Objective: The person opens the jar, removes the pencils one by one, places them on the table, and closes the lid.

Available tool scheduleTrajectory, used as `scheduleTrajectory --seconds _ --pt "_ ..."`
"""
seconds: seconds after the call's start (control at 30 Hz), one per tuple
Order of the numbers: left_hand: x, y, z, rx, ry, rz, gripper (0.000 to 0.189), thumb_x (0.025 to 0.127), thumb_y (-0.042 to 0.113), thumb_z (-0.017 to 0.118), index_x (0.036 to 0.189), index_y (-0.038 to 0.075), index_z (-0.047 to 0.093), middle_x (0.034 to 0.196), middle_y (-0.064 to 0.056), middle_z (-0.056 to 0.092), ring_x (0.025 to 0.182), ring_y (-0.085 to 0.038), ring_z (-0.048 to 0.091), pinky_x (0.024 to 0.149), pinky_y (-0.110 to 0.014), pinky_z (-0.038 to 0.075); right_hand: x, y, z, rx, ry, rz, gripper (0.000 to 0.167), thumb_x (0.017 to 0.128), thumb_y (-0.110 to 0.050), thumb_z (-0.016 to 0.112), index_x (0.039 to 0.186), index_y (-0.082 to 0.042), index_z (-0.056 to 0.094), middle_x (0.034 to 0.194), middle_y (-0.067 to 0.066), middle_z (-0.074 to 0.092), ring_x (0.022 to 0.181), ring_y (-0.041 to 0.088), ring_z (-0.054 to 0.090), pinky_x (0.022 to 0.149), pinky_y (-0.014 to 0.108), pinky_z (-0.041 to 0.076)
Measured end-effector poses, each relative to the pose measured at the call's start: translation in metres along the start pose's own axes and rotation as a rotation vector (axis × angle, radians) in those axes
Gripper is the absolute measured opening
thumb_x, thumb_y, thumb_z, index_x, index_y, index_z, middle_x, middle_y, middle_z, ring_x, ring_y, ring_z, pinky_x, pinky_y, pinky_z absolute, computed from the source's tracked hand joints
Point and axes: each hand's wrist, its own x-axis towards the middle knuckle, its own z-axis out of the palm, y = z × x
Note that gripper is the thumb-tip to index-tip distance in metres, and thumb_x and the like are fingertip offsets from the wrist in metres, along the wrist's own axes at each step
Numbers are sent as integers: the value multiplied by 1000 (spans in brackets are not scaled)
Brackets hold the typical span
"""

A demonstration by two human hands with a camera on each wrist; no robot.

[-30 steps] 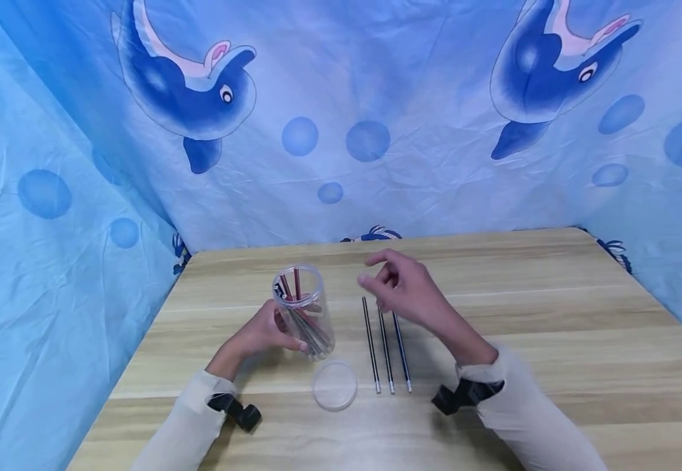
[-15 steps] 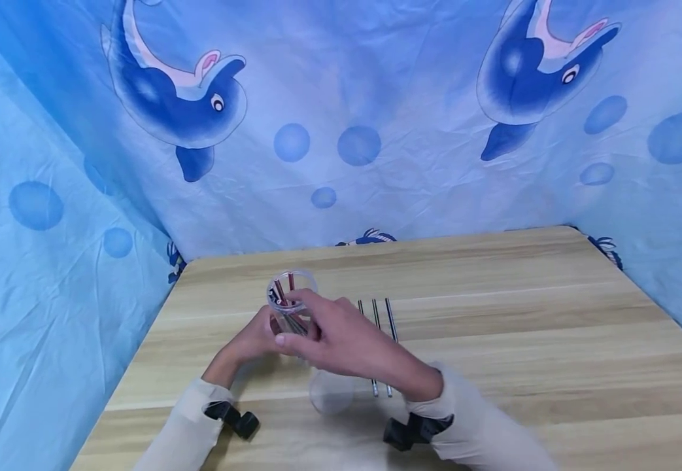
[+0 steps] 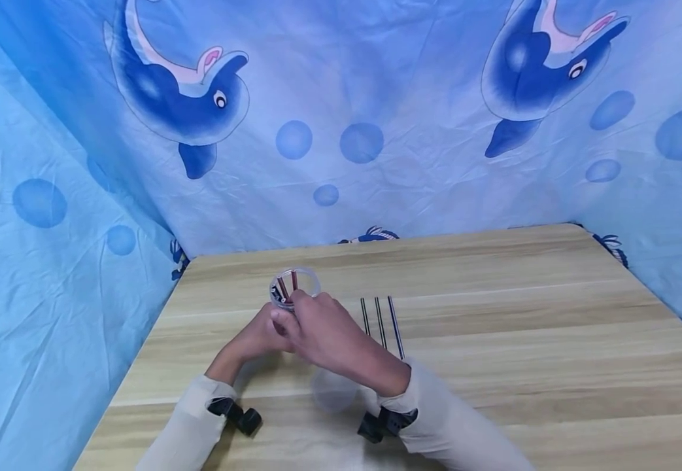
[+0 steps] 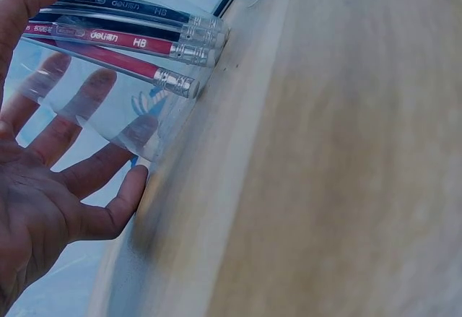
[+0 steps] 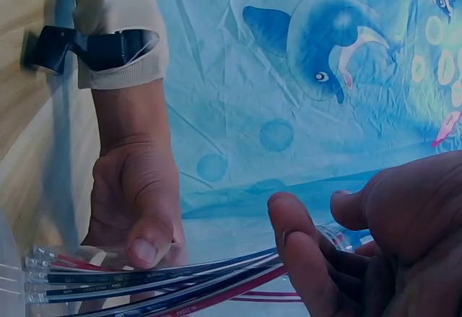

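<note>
In the head view, my left hand [image 3: 258,337] holds a clear plastic jar [image 3: 311,277] from the left. The left wrist view shows its fingers spread behind the wall and the thumb in front. Inside lean several red and black HB pencils [image 4: 141,41], metal-ferruled eraser ends at the bottom. My right hand [image 3: 331,333] is at the jar's near side, index finger right at the rim, and covers most of the jar. In the right wrist view its bent fingers and thumb overlap the pencils' upper ends; I cannot tell whether they pinch one.
Three dark pencils [image 3: 381,322] lie side by side on the wooden table [image 3: 523,340], right of the jar, their near ends behind the right forearm. A clear round lid [image 3: 331,391] lies in front of the jar. A blue dolphin-print cloth [image 3: 429,183] hangs behind the table.
My right hand has moved left from above the three loose pencils to the jar's rim, its fingers drawing closer together. The left hand keeps holding the jar in place.
</note>
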Motion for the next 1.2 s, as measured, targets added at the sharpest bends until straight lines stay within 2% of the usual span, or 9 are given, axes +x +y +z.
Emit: scheduleTrajectory --seconds 0.27,0.4,0.6,0.77,0.87,1.0,1.2 --pt "1 -3 -1 -27 -19 -10 57 73 2 84 122 2 56 111 -12 62 94 -18 60 79 -30 53 -1 1 -1 21 8 -10 32 105 -34 49 104 -4 62 66 -5 56 58 4 56 55 22 47" --pt "2 -4 -1 -53 -27 0 59 73 1 84 125 1 55 112 -10 64 96 -17 60 83 -30 52 0 2 0 99 10 -8 27 105 -31 51 106 -5 60 61 -8 57 50 2 56 52 20 48" --pt "2 -2 -2 -86 -40 4 51 72 0 84 117 0 60 105 -9 66 89 -16 62 79 -30 54 0 2 1 206 9 -7 24 105 -30 52 108 -7 58 57 -11 59 45 1 58 47 21 48" --pt "3 -1 -3 -72 -44 7 42 73 3 84 109 2 61 99 -8 65 83 -16 60 72 -30 53 2 2 1 184 97 -52 19 102 -27 57 107 -9 59 51 -14 55 41 -1 53 42 21 44" --pt "3 0 -3 -24 -23 -6 40 74 5 82 108 4 62 100 -6 64 84 -15 57 71 -30 52 3 2 1 158 165 -74 15 99 -23 57 105 -10 61 48 -12 51 38 2 46 38 24 37" --pt "2 0 -4 -7 -15 -20 45 74 5 82 113 5 60 103 -8 63 87 -17 58 74 -31 52 5 3 0 138 215 -78 13 96 -17 57 104 -10 64 48 -11 50 39 5 40 38 24 33" --pt "3 2 -3 -14 -22 -25 56 74 6 84 123 6 56 108 -10 62 90 -20 57 76 -32 52 5 3 0 134 250 -96 12 93 -14 59 102 -9 66 43 -10 42 37 2 32 35 22 28"
